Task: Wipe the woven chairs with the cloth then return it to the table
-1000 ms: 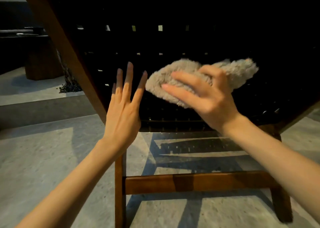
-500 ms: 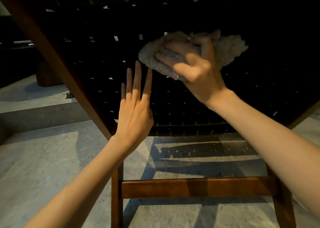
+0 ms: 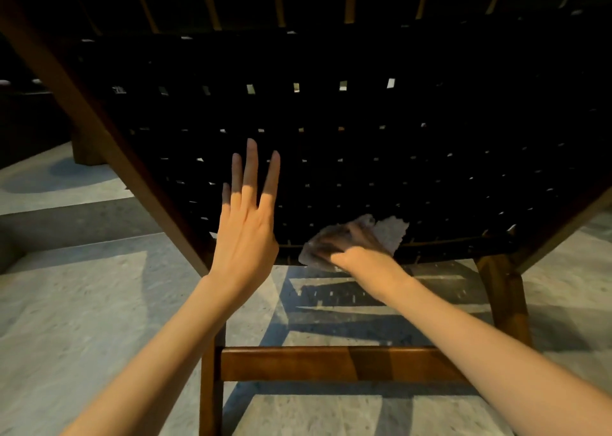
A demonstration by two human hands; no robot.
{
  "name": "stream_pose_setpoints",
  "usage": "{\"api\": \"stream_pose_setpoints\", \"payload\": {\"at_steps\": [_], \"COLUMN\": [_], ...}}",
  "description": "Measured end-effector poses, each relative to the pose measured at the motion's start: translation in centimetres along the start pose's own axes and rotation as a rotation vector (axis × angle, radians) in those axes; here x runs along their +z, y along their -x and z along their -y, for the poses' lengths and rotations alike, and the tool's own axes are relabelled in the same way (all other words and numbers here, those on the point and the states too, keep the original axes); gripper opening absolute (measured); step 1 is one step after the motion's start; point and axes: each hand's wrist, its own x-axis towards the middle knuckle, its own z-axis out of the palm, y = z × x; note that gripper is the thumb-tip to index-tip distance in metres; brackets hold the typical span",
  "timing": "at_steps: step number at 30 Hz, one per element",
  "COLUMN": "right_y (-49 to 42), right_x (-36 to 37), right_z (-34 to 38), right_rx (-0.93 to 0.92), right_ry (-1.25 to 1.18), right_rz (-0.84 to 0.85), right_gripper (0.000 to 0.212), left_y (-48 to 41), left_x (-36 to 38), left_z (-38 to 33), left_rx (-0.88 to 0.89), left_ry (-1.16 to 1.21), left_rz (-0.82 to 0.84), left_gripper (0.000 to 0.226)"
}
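Note:
The back of a dark woven chair (image 3: 364, 121) in a brown wooden frame fills most of the view. My right hand (image 3: 361, 253) presses a fluffy beige cloth (image 3: 389, 233) against the bottom edge of the weave; hand and cloth are blurred by motion, so the fingers' grip on the cloth is unclear. My left hand (image 3: 246, 217) is raised flat with straight fingers in front of the weave, left of the cloth, holding nothing.
A wooden crossbar (image 3: 331, 364) joins the chair legs low in front. The right rear leg (image 3: 505, 300) stands on the grey stone floor (image 3: 66, 303). A step (image 3: 66, 217) and a dark wooden block (image 3: 87, 149) lie at the left.
My right hand has swept the cloth down the woven back, from the upper middle to its bottom edge. My left hand stays raised and flat beside it.

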Motion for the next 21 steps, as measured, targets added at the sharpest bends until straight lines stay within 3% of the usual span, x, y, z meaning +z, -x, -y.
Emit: {"api": "stream_pose_setpoints", "payload": {"at_steps": [2, 4, 10, 15, 18, 21], "right_y": [0.2, -0.1, -5.2, -8.2, -8.1, -6.7], "right_x": [-3.4, -7.3, -16.1, -16.3, -14.4, -11.3], "right_z": [0.4, 0.4, -0.9, -1.9, -2.9, -2.8], "right_rx": [-0.23, -0.347, -0.293, -0.233, -0.287, -0.07], "right_ry": [0.144, 0.218, 0.264, 0.273, 0.338, -0.141], "right_rz": [-0.176, -0.302, -0.73, -0.741, -0.723, -0.632], "right_gripper": [0.03, 0.032, 0.031, 0.019, 0.027, 0.033], "left_y": [-0.2, -0.3, -1.2, -2.1, -2.6, -2.7], "left_x": [-0.5, -0.8, -1.2, -1.2, -0.6, 0.0], "left_z": [-0.7, -1.4, -3.1, -4.5, -4.9, -5.0], "left_rx": [-0.013, -0.022, -0.097, -0.134, -0.159, -0.164], "left_ry": [0.024, 0.028, -0.003, 0.033, 0.026, 0.036], "left_rz": [-0.013, -0.022, -0.008, -0.028, -0.049, -0.048], "left_gripper": [0.086, 0.085, 0.087, 0.085, 0.092, 0.095]}}
